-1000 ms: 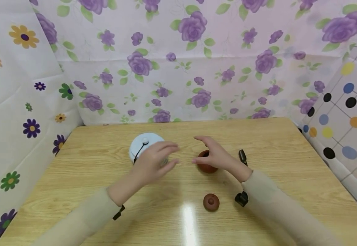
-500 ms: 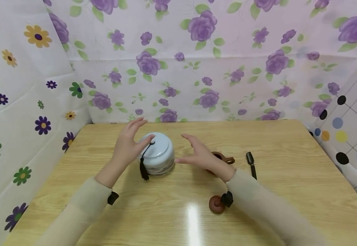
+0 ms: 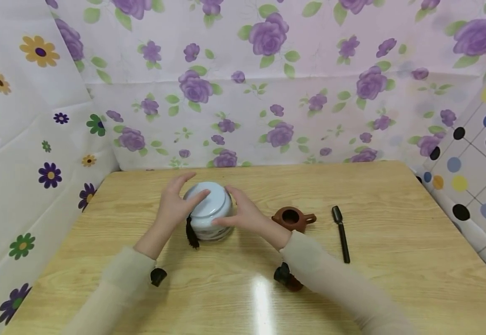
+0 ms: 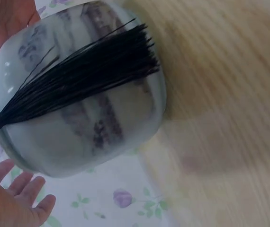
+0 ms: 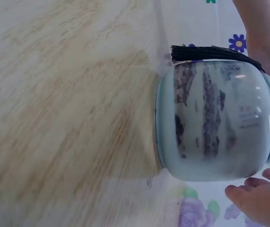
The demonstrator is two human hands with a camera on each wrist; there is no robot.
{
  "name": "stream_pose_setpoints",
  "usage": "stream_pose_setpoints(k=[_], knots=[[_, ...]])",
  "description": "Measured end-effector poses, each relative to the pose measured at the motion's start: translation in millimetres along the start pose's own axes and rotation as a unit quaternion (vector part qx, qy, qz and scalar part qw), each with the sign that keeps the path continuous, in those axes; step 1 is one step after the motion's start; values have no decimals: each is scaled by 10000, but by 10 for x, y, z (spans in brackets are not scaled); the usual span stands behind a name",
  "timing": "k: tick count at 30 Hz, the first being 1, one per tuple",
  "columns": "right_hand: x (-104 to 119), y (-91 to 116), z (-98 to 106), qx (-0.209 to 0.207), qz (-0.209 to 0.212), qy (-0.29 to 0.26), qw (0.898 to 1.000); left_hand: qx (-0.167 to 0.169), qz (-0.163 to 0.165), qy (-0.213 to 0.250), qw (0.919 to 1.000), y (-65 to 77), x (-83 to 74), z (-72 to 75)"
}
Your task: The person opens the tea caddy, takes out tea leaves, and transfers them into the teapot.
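Observation:
A pale blue lidded ceramic jar (image 3: pixel 213 209) stands on the table, a black tassel (image 3: pixel 191 234) hanging down its left front. My left hand (image 3: pixel 173 202) is at its left side, fingers extended and thumb over the lid (image 3: pixel 211 199); in the left wrist view those fingers (image 4: pixel 26 194) show a gap from the jar. From the right, my right hand (image 3: pixel 247 214) spreads around the jar, thumb in front and fingers by the lid's edge. In the right wrist view its fingertips (image 5: pixel 241 191) lie right beside the jar's wall, which bears a dark landscape print.
A brown clay teapot (image 3: pixel 291 217) without its lid stands right of the jar. Its small lid (image 3: pixel 295 284) is mostly hidden below my right wrist. A dark scoop (image 3: pixel 341 232) lies farther right. Patterned cloth (image 3: pixel 243 93) hangs behind the wooden table (image 3: pixel 376 195).
My left hand has gone from in front of the jar to its left side. My right hand has moved left from the teapot to the jar, uncovering the teapot and scoop.

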State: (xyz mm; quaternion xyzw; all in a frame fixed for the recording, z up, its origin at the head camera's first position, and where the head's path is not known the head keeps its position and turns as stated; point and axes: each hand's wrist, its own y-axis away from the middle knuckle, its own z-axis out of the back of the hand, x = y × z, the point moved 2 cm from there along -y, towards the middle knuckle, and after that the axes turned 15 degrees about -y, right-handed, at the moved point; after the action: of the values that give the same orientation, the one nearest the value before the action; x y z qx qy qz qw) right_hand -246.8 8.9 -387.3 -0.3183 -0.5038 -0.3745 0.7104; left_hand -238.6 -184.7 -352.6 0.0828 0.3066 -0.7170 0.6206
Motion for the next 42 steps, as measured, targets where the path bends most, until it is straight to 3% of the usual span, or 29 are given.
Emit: stream_pose_setpoints(k=[5, 11, 21, 28, 36, 42], knots=[[0, -23, -58, -23, 170, 260, 9995, 205, 309, 30, 9993, 27, 30, -92], [-15, -39, -72, -169, 77, 285, 9994, 319, 637, 679, 9951, 48, 69, -171], [-16, -38, -75, -221, 69, 218, 9995, 184, 791, 1566, 9843, 62, 59, -240], [-20, -34, -90, -217, 138, 74, 9996, 226, 936, 1818, 9786, 78, 40, -242], [-12, -39, -120, -151, 150, -98, 9997, 73, 1353, 2007, 9702, 107, 39, -253], [-36, -38, -95, -198, 22, -147, 9997, -165, 1271, 2178, 9676, 77, 6, -282]])
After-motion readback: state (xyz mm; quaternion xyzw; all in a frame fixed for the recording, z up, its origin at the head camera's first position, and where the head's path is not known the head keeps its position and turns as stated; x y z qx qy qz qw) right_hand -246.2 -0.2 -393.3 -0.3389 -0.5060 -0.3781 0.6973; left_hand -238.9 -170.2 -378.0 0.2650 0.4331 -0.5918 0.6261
